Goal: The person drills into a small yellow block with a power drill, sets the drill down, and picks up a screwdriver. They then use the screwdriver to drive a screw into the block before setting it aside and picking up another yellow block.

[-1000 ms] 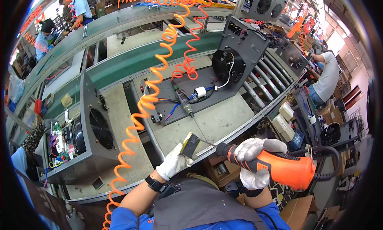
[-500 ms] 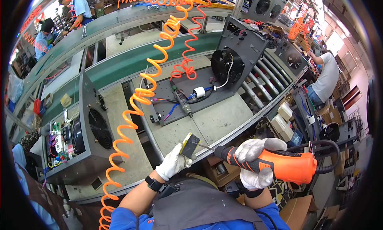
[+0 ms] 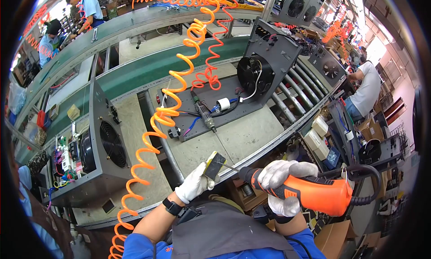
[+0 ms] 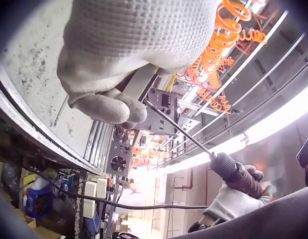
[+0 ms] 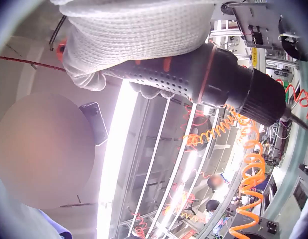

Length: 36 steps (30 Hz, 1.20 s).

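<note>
My gloved left hand (image 3: 192, 188) pinches a small dark rectangular block (image 3: 215, 165) with yellow along its edge, close over the bench's near edge. In the left wrist view its fingers curl round the block's pale side (image 4: 142, 82). The gloved right hand (image 3: 274, 173) grips an orange-and-black corded electric drill (image 3: 321, 196), level and pointing left. A long thin bit (image 4: 179, 127) runs from the drill's chuck (image 5: 263, 97) to the block, its tip right at the block's edge.
A grey metal panel with a fan (image 3: 253, 74) stands on the bench, a slim power screwdriver (image 3: 204, 113) lying on its base. Left is another grey housing (image 3: 110, 144). An orange coiled hose (image 3: 148, 144) hangs across the left side. Metal rollers (image 3: 298, 90) continue right. Other people work farther off.
The drill and my right hand have shifted slightly left and down. My left hand and the block stay nearly in place. The orange coiled hose has swung a little.
</note>
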Motion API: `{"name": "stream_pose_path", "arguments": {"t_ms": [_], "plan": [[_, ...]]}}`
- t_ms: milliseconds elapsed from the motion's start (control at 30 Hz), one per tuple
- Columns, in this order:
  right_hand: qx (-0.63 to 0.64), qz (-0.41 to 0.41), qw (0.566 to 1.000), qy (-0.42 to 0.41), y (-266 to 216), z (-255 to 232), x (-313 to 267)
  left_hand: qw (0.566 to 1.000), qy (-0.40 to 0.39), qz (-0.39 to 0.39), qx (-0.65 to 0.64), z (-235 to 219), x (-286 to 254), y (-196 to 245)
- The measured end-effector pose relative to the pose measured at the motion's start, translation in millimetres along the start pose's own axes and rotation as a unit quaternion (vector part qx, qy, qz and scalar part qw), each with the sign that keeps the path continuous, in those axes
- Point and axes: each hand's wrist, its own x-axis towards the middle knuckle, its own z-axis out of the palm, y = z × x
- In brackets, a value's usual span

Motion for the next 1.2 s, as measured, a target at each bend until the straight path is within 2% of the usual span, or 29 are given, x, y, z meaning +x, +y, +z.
{"name": "stream_pose_path", "arguments": {"t_ms": [67,100,200,267,300,333,367,400,433,467,500,533,600,633,667,733,800,833,867,933,967,1100,1200], "plan": [[-0.004,-0.020,1.000,0.003,1.4,3.0,-0.3,1.000,-0.003,-0.002,0.006,-0.2,0.6,0.3],[-0.086,-0.014,0.996,0.000,-0.2,4.1,3.1,1.000,-0.003,-0.003,0.005,-0.6,0.8,1.0],[-0.075,-0.017,0.995,0.064,2.4,3.5,3.4,1.000,-0.015,-0.011,-0.012,-4.8,3.1,4.0],[-0.059,0.015,0.996,0.069,1.5,-0.3,0.3,0.995,0.072,-0.029,0.068,-25.2,12.6,1.5],[-0.054,0.039,0.996,0.065,3.7,-3.1,-1.9,0.989,0.089,-0.037,0.114,-52.7,20.2,-6.1],[-0.048,0.065,0.995,0.063,6.8,-5.0,-5.6,0.971,0.135,-0.065,0.185,-56.2,18.0,-0.1],[-0.033,0.080,0.993,0.076,10.1,-6.0,-11.2,0.922,0.163,-0.104,0.335,-64.5,20.8,4.4],[-0.029,0.087,0.993,0.079,13.9,-7.2,-15.3,0.848,0.185,-0.142,0.476,-74.2,24.1,5.7],[-0.035,0.112,0.988,0.099,17.4,-8.4,-20.2,0.847,0.189,-0.151,0.474,-79.3,23.6,3.4],[-0.041,0.137,0.983,0.118,21.0,-10.4,-25.3,0.753,0.227,-0.115,0.606,-82.0,23.7,-1.3],[-0.042,0.138,0.983,0.113,26.8,-13.8,-30.8,0.638,0.255,-0.076,0.723,-83.8,24.7,-6.8],[-0.039,0.145,0.982,0.118,31.2,-14.3,-35.1,0.596,0.313,-0.013,0.739,-83.9,24.1,-17.4],[-0.013,0.149,0.977,0.154,40.3,-14.5,-42.1,0.532,0.271,-0.054,0.801,-44.0,18.5,10.2],[0.045,0.145,0.979,0.138,47.0,-20.7,-46.6,0.531,0.271,-0.061,0.801,-45.0,22.2,10.0],[0.048,0.150,0.978,0.140,48.2,-22.9,-47.7,0.529,0.262,-0.054,0.805,-47.4,25.7,9.1],[-0.010,0.161,0.976,0.145,46.7,-23.8,-49.3,0.528,0.253,-0.054,0.809,-54.3,32.0,2.2],[-0.038,0.202,0.965,0.165,45.7,-24.0,-48.7,0.594,0.271,-0.033,0.757,-66.7,40.8,-8.8],[-0.042,0.195,0.966,0.165,47.6,-25.3,-48.7,0.600,0.287,0.007,0.747,-77.2,43.2,-16.7],[-0.047,0.188,0.967,0.164,49.5,-26.2,-48.3,0.602,0.288,0.003,0.745,-88.0,46.0,-20.1],[-0.053,0.190,0.968,0.154,54.0,-25.9,-46.4,0.678,0.293,0.032,0.673,-104.7,47.3,-22.2],[-0.062,0.195,0.966,0.157,57.3,-25.4,-45.9,0.655,0.292,0.034,0.696,-107.7,49.2,-24.6],[-0.062,0.216,0.960,0.165,75.4,-21.2,-48.9,0.656,0.302,0.038,0.690,-120.6,51.2,-31.5],[-0.023,0.223,0.962,0.156,95.1,-12.9,-47.6,0.665,0.319,0.077,0.671,-120.9,50.1,-32.4]]}}
